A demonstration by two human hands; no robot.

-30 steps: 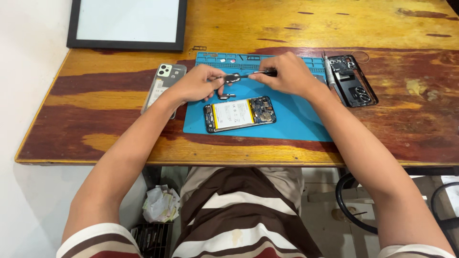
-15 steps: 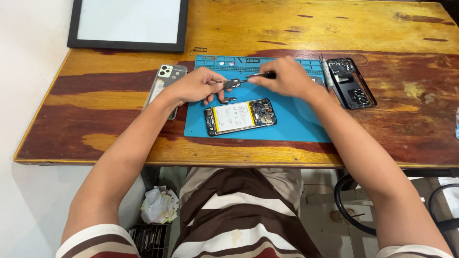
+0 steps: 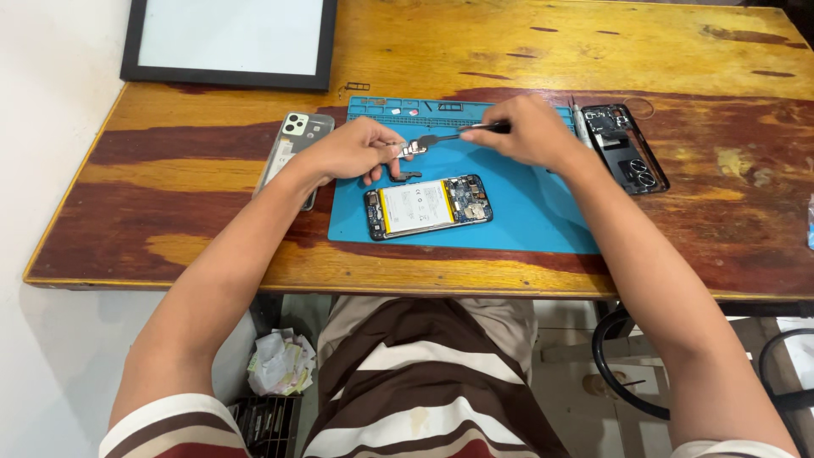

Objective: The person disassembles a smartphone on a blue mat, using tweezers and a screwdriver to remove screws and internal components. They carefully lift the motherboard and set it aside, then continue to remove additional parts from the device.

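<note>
1. Left hand [image 3: 352, 151] is closed in a pinch on a small metal part [image 3: 412, 149], held just above the blue mat [image 3: 526, 212] nr its far edge, roughly mid-mat.
2. Right hand [image 3: 530, 131] is closed round a thin dark tool [image 3: 462, 133]; tool tip meets the part. Can't tell if it's tweezers or a driver.
3. Part: tiny, thin, prob. v. light and stiff-ish but bendable; likely fragile. Best held by its edges w/ fingertips, as the pinch does now; easy to drop or flick.
4. Part's long axis runs approx. left-right, parallel to the mat's far edge; free end points twd the right hand.
5. Tool lies nearly same line, handle to the right, tip to the left.
6. Opened phone [image 3: 428, 206] lies flat on the mat, just nearer the front edge than the hands, long axis left-right, battery up.
7. Another small dark piece [image 3: 405, 176] sits on the mat betw. hands and phone.
8. Off the mat: phone w/ camera side up [image 3: 292, 144] at its left edge, black frame [image 3: 626, 148] at its right edge.
</note>
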